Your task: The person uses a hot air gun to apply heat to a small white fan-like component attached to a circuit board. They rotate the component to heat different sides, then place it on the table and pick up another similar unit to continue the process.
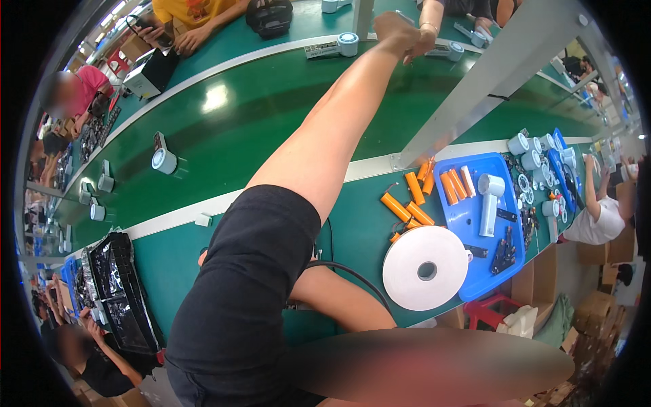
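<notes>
My left arm, in a black sleeve, stretches far across the green belt (251, 129). At its end my left hand (398, 30) is bent at the wrist beside another person's hand (426, 39); its fingers are too hidden to read. Close to it on the belt's far side lie a light-blue handheld fan (347, 45) and another handheld fan (455, 51). My right forearm (346, 298) passes leftward beneath the black sleeve, which hides most of that hand. A small white piece (203, 220) lies on the bench left of the sleeve.
On the right, a blue tray (464, 288) holds orange cylindrical cells and a fan body (489, 197). Next to it are loose orange cells (395, 206) and a white tape roll (407, 271). A metal post (495, 78) slants above the belt. Black packaging (122, 292) lies left.
</notes>
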`<state>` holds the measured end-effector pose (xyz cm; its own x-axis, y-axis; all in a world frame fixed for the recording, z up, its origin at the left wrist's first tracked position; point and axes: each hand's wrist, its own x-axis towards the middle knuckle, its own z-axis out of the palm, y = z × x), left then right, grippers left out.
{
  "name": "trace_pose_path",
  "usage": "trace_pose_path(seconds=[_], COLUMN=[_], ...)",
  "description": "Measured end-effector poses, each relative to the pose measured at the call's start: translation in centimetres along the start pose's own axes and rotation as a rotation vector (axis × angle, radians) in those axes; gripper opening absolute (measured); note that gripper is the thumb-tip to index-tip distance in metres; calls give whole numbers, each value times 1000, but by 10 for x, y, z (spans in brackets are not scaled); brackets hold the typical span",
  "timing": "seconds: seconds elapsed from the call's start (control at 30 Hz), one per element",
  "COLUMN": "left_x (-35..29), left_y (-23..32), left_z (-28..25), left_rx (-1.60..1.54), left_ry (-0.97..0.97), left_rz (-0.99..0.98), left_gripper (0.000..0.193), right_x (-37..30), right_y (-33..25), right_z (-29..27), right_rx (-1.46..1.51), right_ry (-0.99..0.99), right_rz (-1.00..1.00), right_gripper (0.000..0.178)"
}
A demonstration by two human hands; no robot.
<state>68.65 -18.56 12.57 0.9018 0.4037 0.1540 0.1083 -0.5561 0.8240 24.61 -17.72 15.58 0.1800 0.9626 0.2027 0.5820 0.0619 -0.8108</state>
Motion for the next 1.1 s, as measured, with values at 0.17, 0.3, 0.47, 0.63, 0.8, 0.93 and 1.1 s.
trace_pose_path(seconds=[0.17,0.3,0.47,0.63,0.8,0.93,1.1], left_x=[-11,-9,24,-47,-216,-303,-373], left_y=[7,0,-18,-28,-70,-195,-305], left_z=[-3,-4,-45,-120,-311,-443,-454], left_rx=[-74,-115,462,546,577,34,253], left_ry=[-158,-159,-381,-505,-365,99,310], left_rz=[19,42,424,953,839,160,57], left_gripper=[51,45,35,24,32,30,46], right_x=[-1,2,8,0,1,4,6], right_y=[0,-3,-13,11,5,-3,-7], right_z=[-1,-1,-2,6,9,13,16], right_rx=[-5,-17,-69,-37,19,-17,26], right_ry=[4,-4,-51,135,75,109,133], right_rz=[7,9,33,45,-28,-92,-73], right_gripper=[21,20,19,35,44,53,57])
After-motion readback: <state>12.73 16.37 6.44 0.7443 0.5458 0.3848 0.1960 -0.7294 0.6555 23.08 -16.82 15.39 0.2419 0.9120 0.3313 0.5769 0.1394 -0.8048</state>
